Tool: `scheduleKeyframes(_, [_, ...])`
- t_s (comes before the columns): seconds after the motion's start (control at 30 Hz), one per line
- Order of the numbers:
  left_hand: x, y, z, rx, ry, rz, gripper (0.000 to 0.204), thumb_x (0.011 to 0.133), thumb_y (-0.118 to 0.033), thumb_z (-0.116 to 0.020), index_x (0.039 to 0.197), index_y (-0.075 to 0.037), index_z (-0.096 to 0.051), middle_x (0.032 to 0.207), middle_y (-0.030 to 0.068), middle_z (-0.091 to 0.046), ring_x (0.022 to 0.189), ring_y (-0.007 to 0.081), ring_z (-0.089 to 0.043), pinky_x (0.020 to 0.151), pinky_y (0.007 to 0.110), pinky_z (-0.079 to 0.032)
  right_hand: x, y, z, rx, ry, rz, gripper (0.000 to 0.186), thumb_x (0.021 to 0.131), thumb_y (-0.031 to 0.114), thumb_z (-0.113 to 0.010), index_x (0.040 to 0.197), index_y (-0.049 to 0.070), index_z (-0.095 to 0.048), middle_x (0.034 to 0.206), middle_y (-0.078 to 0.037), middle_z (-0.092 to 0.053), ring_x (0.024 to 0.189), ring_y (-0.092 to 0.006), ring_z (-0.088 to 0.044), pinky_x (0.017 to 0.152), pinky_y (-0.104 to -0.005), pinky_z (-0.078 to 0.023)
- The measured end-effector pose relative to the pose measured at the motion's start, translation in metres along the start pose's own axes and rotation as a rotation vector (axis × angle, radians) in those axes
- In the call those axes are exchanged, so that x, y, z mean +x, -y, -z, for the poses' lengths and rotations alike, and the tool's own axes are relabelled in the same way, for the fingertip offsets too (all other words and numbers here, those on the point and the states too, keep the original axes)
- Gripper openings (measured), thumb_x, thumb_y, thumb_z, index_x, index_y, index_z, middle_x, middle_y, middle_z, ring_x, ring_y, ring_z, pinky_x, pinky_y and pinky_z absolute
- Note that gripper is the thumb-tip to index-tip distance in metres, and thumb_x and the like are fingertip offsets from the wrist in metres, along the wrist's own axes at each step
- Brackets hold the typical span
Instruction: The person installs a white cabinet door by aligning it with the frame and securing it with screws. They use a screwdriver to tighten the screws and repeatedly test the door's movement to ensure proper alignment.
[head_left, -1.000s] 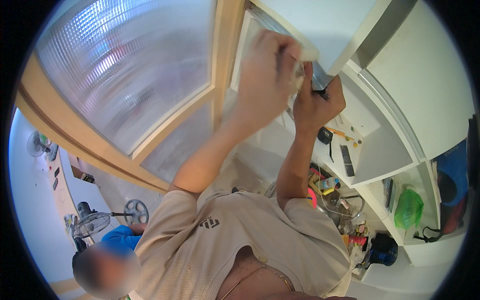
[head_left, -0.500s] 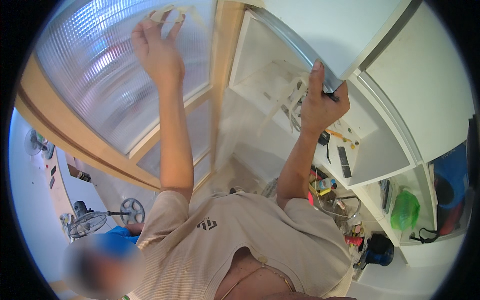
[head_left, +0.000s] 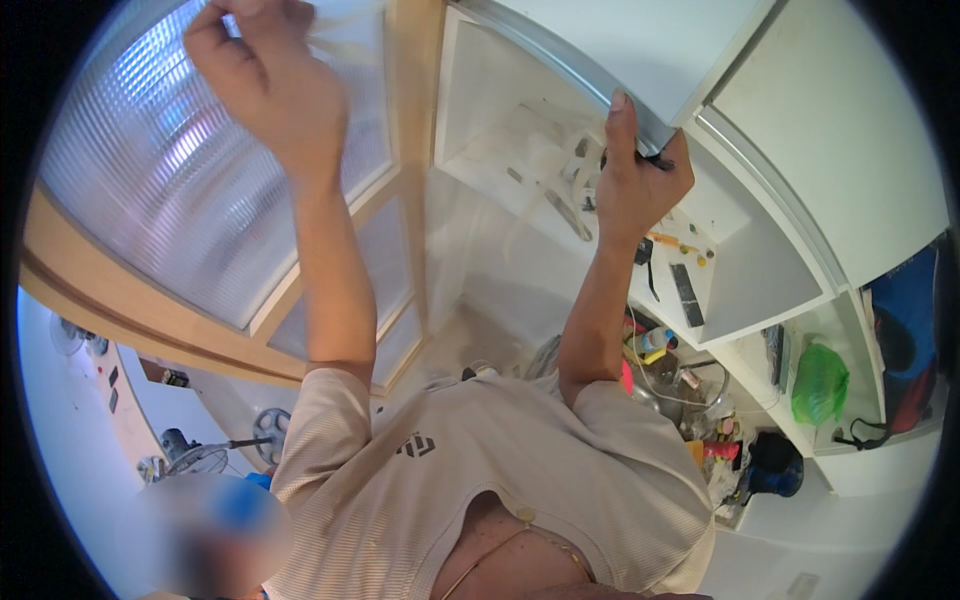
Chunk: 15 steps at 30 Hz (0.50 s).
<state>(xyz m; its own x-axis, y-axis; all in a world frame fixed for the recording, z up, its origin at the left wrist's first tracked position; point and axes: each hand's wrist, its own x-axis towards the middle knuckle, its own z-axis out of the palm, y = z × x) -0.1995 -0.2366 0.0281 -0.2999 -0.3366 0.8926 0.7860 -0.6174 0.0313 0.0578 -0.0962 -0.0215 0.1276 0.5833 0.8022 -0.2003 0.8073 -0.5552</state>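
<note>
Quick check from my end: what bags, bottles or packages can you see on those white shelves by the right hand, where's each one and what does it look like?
Green plastic bag: lower white shelf compartment at right, crumpled, bright green.
Small bottle: among the clutter below the right hand, pale with a blue cap, lying tilted.
Red and yellow packages: low in the clutter pile, small, details too blurred to tell.
No screens or signs show.

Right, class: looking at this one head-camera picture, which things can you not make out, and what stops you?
- Left hand: its fingertips and the pale thing they pinch run off the top edge.
- Right hand: a small dark object in its grip is mostly covered by the fingers.
- Shelf clutter: too small to identify.
- Lower left patch: blurred.
</note>
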Motion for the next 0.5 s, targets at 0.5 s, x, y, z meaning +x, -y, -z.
scheduleKeyframes(0.5, [-0.168,-0.108,0.041,-0.208,0.775,1.361,0.017,0.099,-0.014,-0.065,0.087,-0.001,-0.067,0.094,0.0049,-0.06,0.085,0.0141,-0.062,0.08,0.028,-0.049,0.006,-0.002,0.009,0.049,0.085,-0.082,0.03,0.087,0.018,-0.086,0.104,-0.003,-0.074,0.086,-0.002,-0.072,0.07,-0.0054,-0.058,0.063,-0.021,-0.046])
